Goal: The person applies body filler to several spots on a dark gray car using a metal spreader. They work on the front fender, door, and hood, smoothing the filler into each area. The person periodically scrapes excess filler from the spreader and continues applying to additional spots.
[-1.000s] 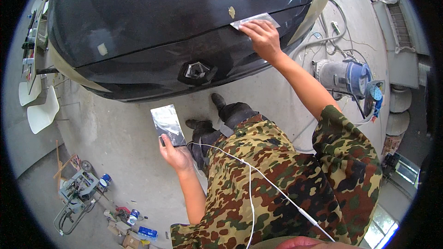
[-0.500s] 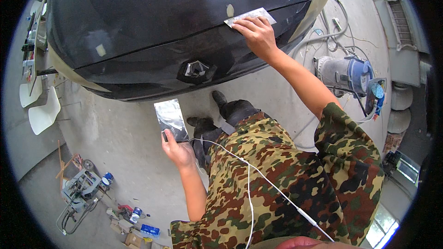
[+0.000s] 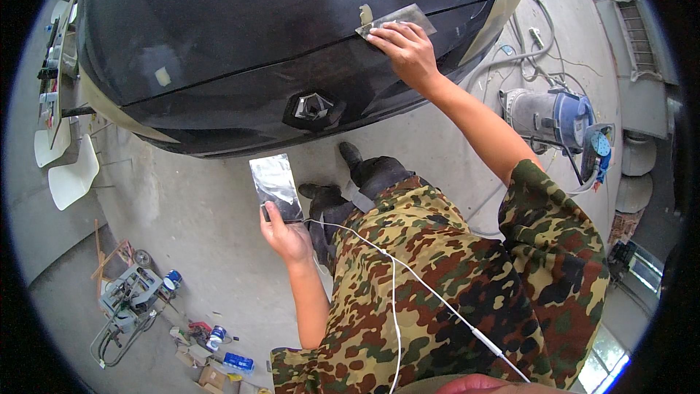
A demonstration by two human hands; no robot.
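Note:
My right hand (image 3: 402, 55) grips a thin metal spreader (image 3: 408, 18) against the dark car panel (image 3: 255, 14), at a small beige filler patch (image 3: 364, 13) just above a seam. My left hand (image 3: 283, 237) holds a shiny rectangular metal plate (image 3: 271, 179) out below the bumper, thumb on its lower part. A second pale patch (image 3: 162, 76) shows farther left on the panel. An angular badge mount (image 3: 312, 108) sits below the seam, and a white cable (image 3: 343, 226) runs down over my camouflage shirt (image 3: 452, 284).
A blue-topped shop vacuum (image 3: 547, 113) with hoses and cables lies right of the car. White chairs (image 3: 73, 179) and a cluttered table (image 3: 58, 73) stand left. A wheeled metal machine (image 3: 131, 295), cans and boxes (image 3: 211, 379) occupy the lower-left floor (image 3: 175, 226).
My right hand and spreader have shifted a little left and up onto the patch, and the spreader's angle has changed. My left hand with the plate has risen slightly to the right.

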